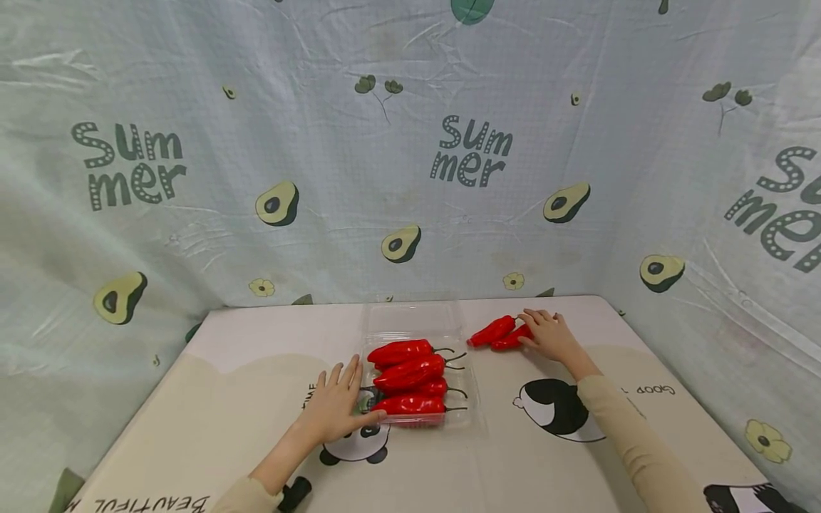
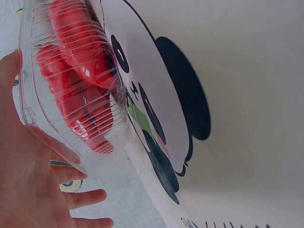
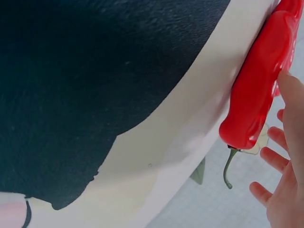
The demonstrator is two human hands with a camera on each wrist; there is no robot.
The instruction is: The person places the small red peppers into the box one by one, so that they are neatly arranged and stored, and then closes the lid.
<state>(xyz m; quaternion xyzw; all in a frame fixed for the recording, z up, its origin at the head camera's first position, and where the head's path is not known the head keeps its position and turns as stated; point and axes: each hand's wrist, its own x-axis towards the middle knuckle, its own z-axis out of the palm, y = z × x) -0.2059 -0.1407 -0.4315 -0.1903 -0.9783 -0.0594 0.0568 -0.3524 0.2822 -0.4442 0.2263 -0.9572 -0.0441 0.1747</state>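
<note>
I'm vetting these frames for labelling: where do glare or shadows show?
Head view: small highlights on the boxed peppers, under otherwise soft light; left wrist: pale streaks on the ribbed clear container break up the peppers inside; right wrist: glossy highlights on the loose pepper, soft shadow on the table beside it.

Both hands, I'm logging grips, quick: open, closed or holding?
Left hand: open, fingers spread, at the clear container.
Right hand: open, thumb at a red pepper.

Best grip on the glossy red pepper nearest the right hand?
Likely the thick middle of that long, glossy red pepper, pinched across its width from above: it lies on its side, and its thin, curved green stem offers little hold.
</note>
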